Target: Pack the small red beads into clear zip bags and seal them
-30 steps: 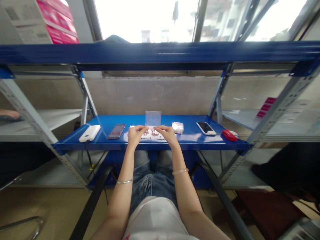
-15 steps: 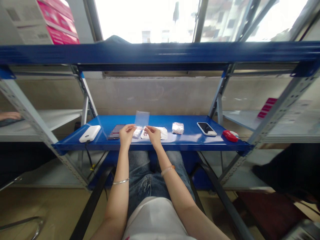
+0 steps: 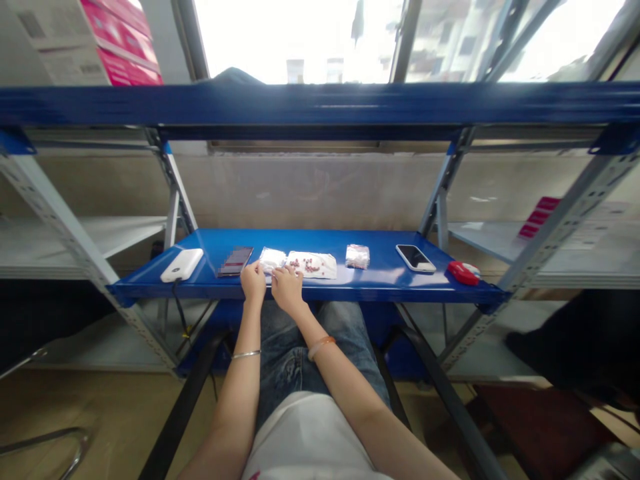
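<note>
My left hand (image 3: 253, 282) is at the table's front edge, its thumb and fingers pinched together at the near left corner of a white, partly see-through packet (image 3: 273, 257). What exactly is in that pinch is too small to make out. Close beside it, my right hand (image 3: 288, 288) reaches over the near edge of the packet, fingers somewhat apart and pointing away from me. Just right of the packet lies a white sheet (image 3: 327, 263) with several small reddish-brown pieces (image 3: 311, 268) scattered on it. The right fingertips cover its left end.
A dark phone-like slab (image 3: 236, 261) and a white power bank (image 3: 182, 265) with a cable lie left on the blue table (image 3: 320, 239). To the right are a small filled bag (image 3: 357, 256), a white phone (image 3: 415, 258) and a red object (image 3: 463, 272). A blue shelf beam (image 3: 320, 105) crosses above.
Both hands held up a clear plastic bag; it no longer stands upright. My right hand has moved left and down, uncovering the reddish-brown pieces. A person's hand at far left is out of view.
</note>
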Available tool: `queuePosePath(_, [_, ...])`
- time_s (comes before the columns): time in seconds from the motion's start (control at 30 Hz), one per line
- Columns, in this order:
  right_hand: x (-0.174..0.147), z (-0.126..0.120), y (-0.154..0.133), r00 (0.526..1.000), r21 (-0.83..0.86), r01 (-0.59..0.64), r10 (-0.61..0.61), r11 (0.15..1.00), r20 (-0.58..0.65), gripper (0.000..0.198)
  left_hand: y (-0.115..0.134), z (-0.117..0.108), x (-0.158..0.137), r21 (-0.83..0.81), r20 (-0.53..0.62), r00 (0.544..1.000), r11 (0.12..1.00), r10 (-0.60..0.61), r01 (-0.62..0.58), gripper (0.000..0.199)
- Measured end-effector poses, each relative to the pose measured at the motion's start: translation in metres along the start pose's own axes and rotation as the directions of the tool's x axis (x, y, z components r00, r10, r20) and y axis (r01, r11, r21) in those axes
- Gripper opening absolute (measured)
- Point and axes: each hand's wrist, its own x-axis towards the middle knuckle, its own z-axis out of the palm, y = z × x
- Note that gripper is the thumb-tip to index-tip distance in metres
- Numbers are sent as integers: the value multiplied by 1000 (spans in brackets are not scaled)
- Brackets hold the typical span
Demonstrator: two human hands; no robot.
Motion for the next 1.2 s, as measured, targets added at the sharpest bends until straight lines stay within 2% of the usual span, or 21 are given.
queuePosePath(0.13, [0, 3, 5, 999, 4, 27, -27, 1000, 38, 28, -4, 4, -1, 30, -24, 999, 999, 40, -39, 32])
queuePosePath(0.4, [4, -4, 16, 997, 106, 25, -33, 994, 72, 27, -3, 4, -2, 12, -25, 1000, 1000, 13, -12, 32])
queuePosePath(0.5, [9, -18, 35, 999, 113, -45, 45, 993, 2, 29, -1, 3, -1, 7, -37, 999, 1000, 0, 0, 35])
queuePosePath(0.57, [12, -32, 54, 988, 116, -135, 143, 984, -56, 31, 1, 2, -1, -21, -58, 998, 1000, -21, 20, 35])
queuePosePath(0.67, [11, -50, 87, 929, 104, -322, 335, 941, -159, 35, 8, 1, -3, -75, -118, 992, 997, -41, 33, 34])
queuePosePath(0.73, [8, -59, 108, 867, 94, -438, 448, 894, -221, 38, 16, 2, -6, -110, -150, 988, 994, -31, 14, 34])
queuePosePath(0.83, [2, -64, 133, 761, 75, -596, 592, 800, -267, 45, 34, 5, -14, -181, -142, 990, 983, 14, -40, 33])
queuePosePath(0.9, [-1, -64, 144, 708, 51, -663, 647, 747, -283, 50, 49, 9, -21, -245, -109, 992, 966, 56, -81, 31])
queuePosePath(0.97, [-3, -62, 152, 683, 26, -692, 666, 721, -300, 49, 65, 14, -30, -312, -60, 990, 940, 124, -137, 28])
queuePosePath(1.1, [-2, -57, 156, 691, 0, -681, 642, 733, -331, 30, 91, 22, -48, -409, 44, 965, 886, 260, -220, 25])
queuePosePath(1.2, [0, -56, 155, 675, 23, -685, 646, 728, -356, 26, 102, 23, -56, -448, 96, 943, 860, 319, -245, 24])
